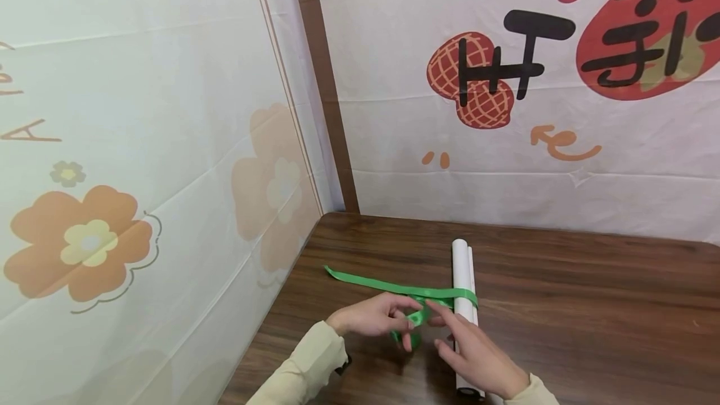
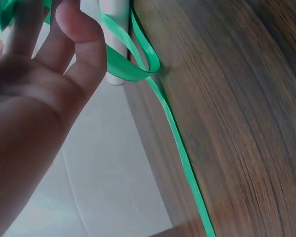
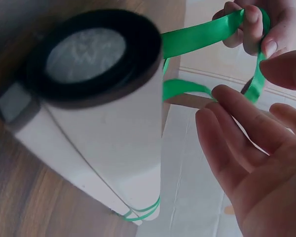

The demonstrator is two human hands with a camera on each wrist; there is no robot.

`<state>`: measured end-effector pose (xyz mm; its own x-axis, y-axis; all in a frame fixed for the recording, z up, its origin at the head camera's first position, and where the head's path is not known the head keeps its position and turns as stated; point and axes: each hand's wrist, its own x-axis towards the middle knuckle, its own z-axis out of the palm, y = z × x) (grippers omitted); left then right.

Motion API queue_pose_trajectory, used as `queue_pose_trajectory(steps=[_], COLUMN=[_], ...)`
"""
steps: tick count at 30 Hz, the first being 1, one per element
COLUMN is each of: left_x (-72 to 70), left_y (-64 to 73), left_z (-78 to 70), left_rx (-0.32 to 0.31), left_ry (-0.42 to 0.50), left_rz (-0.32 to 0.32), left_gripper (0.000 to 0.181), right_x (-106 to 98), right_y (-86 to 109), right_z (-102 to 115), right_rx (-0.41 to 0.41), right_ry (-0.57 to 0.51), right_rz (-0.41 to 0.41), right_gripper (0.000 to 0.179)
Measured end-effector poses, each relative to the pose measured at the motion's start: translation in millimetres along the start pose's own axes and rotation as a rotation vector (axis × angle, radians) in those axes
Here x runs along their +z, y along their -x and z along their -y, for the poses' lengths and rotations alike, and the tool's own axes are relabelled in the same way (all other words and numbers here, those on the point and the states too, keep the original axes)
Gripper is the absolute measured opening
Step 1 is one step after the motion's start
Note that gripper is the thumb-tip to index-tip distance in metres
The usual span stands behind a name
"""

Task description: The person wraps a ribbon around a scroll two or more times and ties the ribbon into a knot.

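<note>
A white roll (image 1: 461,267) with a black-rimmed end lies on the table, a thinner white rod along its right side. Green ribbon (image 1: 382,284) wraps round both, and one tail stretches left over the wood. My left hand (image 1: 374,315) pinches a loop of the ribbon between thumb and fingers, left of the roll. Over the near part of the roll, my right hand (image 1: 478,355) has its fingers loosely extended, fingertips (image 3: 221,93) right at the ribbon. In the left wrist view, slack ribbon (image 2: 128,69) curves beside the left hand.
The dark wooden table (image 1: 590,311) meets a printed cloth wall (image 1: 388,161) at the back. Another cloth wall (image 1: 185,142) with flower prints runs along the left edge. A small black item (image 1: 343,365) shows at the left cuff.
</note>
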<state>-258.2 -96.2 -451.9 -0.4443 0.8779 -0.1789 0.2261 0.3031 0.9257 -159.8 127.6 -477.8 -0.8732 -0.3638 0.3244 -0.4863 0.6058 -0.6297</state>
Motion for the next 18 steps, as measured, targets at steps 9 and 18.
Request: queue_pose_trajectory(steps=[9, 18], left_x=[7.6, 12.6], left_y=[-4.8, -7.0], left_z=[-7.1, -9.7], left_rx=[0.035, 0.085], left_ry=[-0.013, -0.030], left_rz=[0.069, 0.079], left_gripper=[0.046, 0.053], right_x=[-4, -8], right_y=[-0.6, -1.5], right_z=[-2, -4], right_rx=[-0.003, 0.028], right_ry=[-0.128, -0.171], right_rz=[0.044, -0.017], right_gripper=[0.057, 0.051])
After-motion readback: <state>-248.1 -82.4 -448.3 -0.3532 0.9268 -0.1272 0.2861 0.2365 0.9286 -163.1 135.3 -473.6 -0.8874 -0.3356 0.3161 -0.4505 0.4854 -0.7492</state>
